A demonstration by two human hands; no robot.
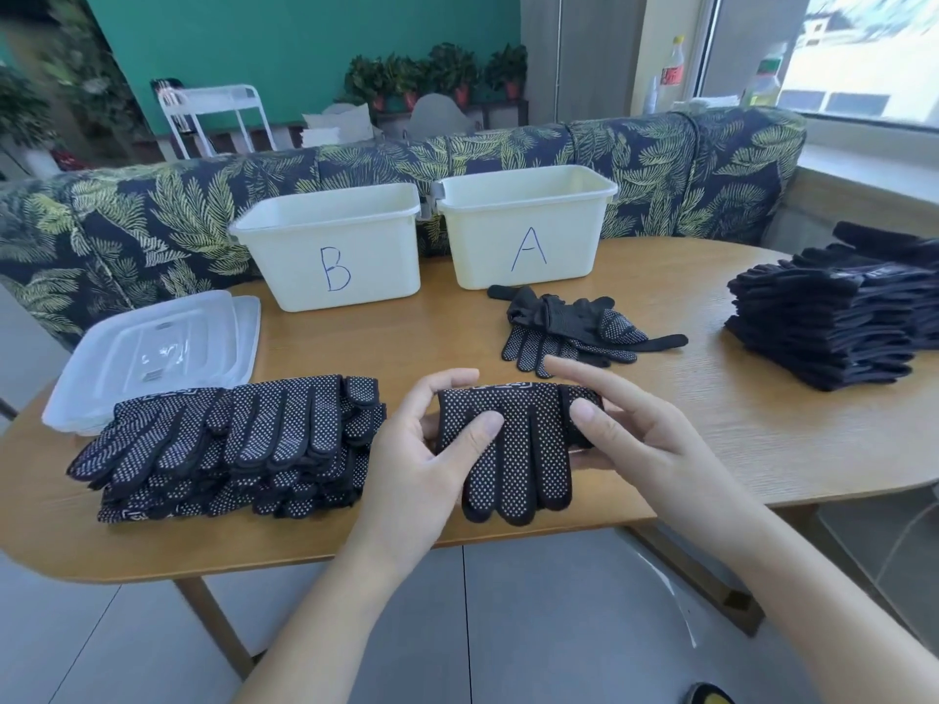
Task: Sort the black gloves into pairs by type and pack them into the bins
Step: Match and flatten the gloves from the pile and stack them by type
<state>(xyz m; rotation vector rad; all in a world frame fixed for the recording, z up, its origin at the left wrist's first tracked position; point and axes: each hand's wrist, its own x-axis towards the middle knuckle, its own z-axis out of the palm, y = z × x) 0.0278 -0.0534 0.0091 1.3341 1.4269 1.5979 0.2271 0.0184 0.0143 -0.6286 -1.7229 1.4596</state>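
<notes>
Head view: white-dotted black glove in both hands

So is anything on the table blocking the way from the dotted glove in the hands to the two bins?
Partly. A loose glove bundle lies before bin A. The held glove has a bare route to bin B.

**Black gloves, cream bins, leafy sofa**

The held glove is black with white grip dots, like the dotted stack beside it. The stack at right shows plain black. Both bins are cream: bin B and bin A, lettered in blue. The table is light wood-grain; the sofa navy with yellow-green fern leaves; the wall teal.
</notes>
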